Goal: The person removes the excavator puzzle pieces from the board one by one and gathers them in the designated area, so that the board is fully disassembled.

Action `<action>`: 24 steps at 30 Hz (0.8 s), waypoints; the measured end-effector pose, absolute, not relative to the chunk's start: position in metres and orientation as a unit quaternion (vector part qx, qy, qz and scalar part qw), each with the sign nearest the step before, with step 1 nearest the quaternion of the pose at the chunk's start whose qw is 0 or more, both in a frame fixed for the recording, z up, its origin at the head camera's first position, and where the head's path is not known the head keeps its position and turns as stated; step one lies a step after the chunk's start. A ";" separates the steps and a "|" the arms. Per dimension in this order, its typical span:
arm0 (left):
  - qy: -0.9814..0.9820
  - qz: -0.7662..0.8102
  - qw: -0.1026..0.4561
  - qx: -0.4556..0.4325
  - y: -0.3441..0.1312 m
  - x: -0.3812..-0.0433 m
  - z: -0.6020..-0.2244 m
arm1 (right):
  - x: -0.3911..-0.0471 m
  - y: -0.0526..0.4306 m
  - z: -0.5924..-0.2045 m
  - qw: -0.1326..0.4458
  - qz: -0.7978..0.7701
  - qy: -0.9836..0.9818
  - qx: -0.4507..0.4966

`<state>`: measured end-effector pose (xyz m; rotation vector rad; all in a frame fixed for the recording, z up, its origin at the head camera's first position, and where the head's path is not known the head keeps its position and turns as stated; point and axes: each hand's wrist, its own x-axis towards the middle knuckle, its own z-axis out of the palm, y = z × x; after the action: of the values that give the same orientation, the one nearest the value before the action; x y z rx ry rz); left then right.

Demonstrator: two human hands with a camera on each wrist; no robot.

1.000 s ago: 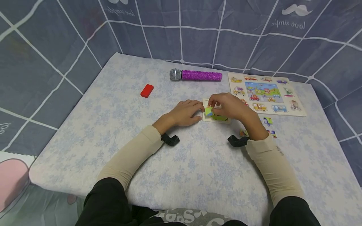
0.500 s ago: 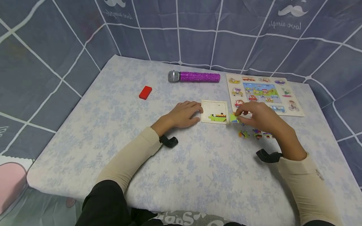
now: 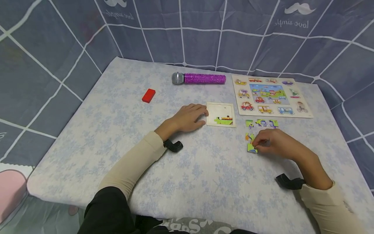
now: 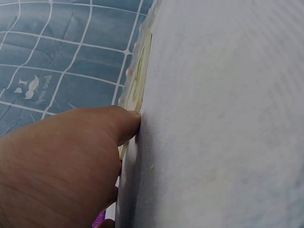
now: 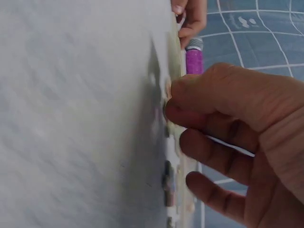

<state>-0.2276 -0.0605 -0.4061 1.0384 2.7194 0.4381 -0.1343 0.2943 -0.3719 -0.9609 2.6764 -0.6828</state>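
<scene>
My right hand point(image 3: 274, 143) pinches a green and blue puzzle piece point(image 3: 251, 149) between thumb and fingers, low over the table. In the right wrist view, the thumb and index finger point(image 5: 190, 95) meet at the tip and largely hide it. An orange and green piece point(image 3: 249, 136) lies right beside these fingertips. Three more pieces point(image 3: 261, 123) lie in a row behind the hand. My left hand point(image 3: 188, 117) rests on the table, its relaxed fingertips at the left edge of a small wooden puzzle tray point(image 3: 216, 109). One green crocodile-like piece point(image 3: 224, 121) sits in the tray's lower right corner.
A larger wooden vehicle puzzle board point(image 3: 273, 113) lies at the back right. A purple glitter microphone point(image 3: 201, 78) is at the back, and a red block point(image 3: 148, 96) at the left. A grey checked curtain point(image 3: 201, 45) hangs behind the table.
My right hand has carried the green and blue piece out of the tray, rightward and then toward me, down beside the loose pieces. The left hand has stayed by the tray's left edge.
</scene>
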 end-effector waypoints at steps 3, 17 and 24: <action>0.918 0.149 0.100 0.353 -0.060 -0.228 -0.407 | -0.134 0.292 -0.377 0.115 -0.231 0.907 -0.333; 0.917 0.150 0.102 0.354 -0.061 -0.227 -0.406 | -0.132 0.289 -0.378 0.105 -0.211 0.914 -0.329; 0.918 0.151 0.098 0.354 -0.061 -0.227 -0.406 | -0.136 0.278 -0.362 0.039 -0.199 0.906 -0.372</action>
<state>-0.2272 -0.0607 -0.4060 1.0471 2.7161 0.4473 -0.1360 0.2782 -0.3618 -1.1416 2.7776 -0.6100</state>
